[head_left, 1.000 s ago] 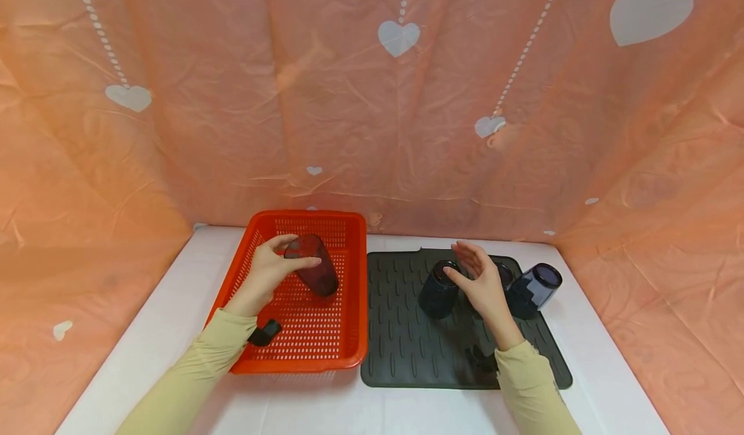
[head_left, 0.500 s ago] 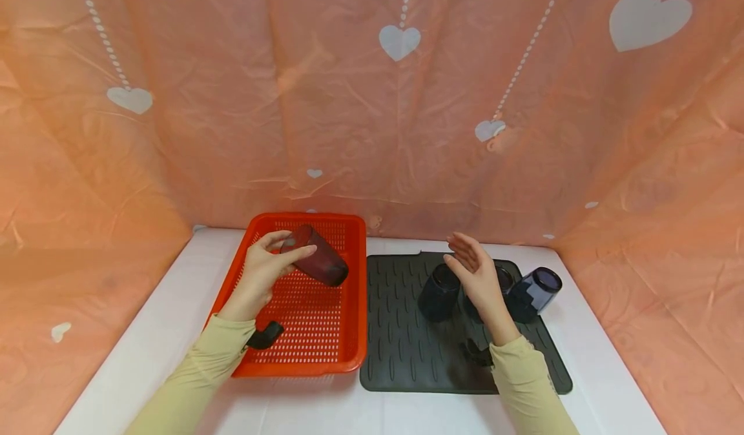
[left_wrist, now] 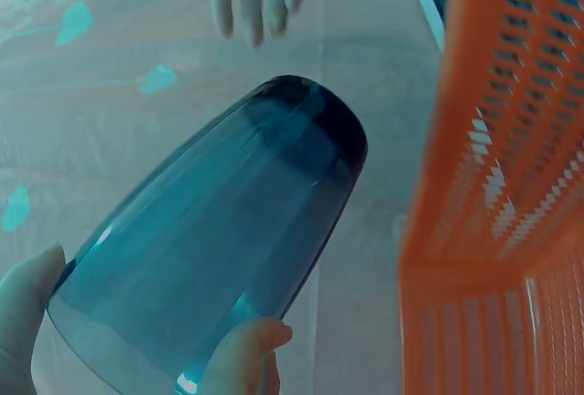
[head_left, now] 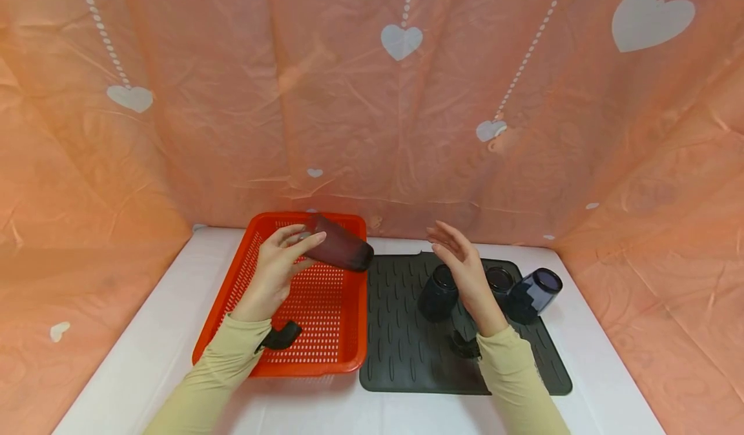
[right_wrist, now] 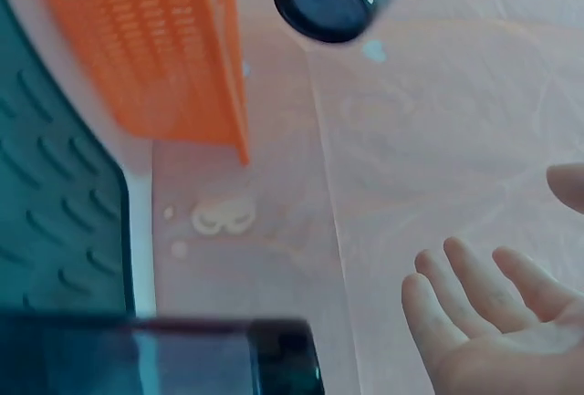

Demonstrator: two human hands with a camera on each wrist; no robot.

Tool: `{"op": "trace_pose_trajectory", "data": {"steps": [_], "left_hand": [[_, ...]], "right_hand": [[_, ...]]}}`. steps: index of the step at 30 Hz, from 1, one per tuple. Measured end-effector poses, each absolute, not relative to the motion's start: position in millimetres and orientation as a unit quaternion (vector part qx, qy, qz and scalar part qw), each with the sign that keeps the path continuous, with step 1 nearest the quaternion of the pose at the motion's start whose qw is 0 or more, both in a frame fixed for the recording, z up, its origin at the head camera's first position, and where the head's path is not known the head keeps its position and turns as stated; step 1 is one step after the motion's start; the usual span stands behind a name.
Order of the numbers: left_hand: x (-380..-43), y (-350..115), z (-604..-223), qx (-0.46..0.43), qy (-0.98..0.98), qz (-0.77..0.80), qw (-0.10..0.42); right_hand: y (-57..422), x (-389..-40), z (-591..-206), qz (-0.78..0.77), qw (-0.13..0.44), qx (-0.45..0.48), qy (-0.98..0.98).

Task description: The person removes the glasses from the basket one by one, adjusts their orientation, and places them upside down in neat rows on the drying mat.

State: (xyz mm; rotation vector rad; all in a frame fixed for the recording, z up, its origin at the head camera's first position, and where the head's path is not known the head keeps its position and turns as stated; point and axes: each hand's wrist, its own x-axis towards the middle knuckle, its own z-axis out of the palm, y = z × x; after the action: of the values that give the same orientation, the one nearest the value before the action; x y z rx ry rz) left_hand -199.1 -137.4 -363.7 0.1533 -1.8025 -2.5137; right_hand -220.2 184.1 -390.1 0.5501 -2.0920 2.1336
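My left hand (head_left: 270,280) grips a dark translucent drinking glass (head_left: 340,248) near its rim, between thumb and fingers. The glass is tilted, its thick base pointing right over the basket's right rim. In the left wrist view the same glass (left_wrist: 214,222) looks blue, with the thumb and a finger at its rim end. My right hand (head_left: 465,273) is raised above the drying mat (head_left: 401,351), fingers extended and thumb apart, holding nothing. Near it on the mat stand a dark glass (head_left: 437,296) and another glass (head_left: 498,279), partly hidden by the hand.
An orange-red perforated plastic basket (head_left: 361,332) sits left of the mat on a white tabletop (head_left: 337,409). A third dark glass (head_left: 531,296) is tilted at the mat's right edge. Peach curtains (head_left: 349,99) with white hearts enclose the back and sides.
My left hand has lifted the glass up and rightward from over the basket, turning its base toward the right. My right hand has shifted left and up, away from the glasses.
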Motion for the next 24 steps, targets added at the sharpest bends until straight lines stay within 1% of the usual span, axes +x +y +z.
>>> {"op": "trace_pose_trajectory", "data": {"steps": [7, 15, 24], "left_hand": [[-198, -121, -361, 0.037, -0.555, -0.831, 0.023], [-198, -107, -360, 0.023, -0.540, -0.841, 0.021], [-197, -94, -362, 0.011, -0.521, -0.853, 0.010]], "right_hand": [[172, -222, -391, 0.747, 0.012, 0.184, -0.639], [168, -222, -396, 0.758, 0.001, 0.171, -0.630], [162, -224, -398, 0.767, -0.028, 0.175, -0.617]]}}
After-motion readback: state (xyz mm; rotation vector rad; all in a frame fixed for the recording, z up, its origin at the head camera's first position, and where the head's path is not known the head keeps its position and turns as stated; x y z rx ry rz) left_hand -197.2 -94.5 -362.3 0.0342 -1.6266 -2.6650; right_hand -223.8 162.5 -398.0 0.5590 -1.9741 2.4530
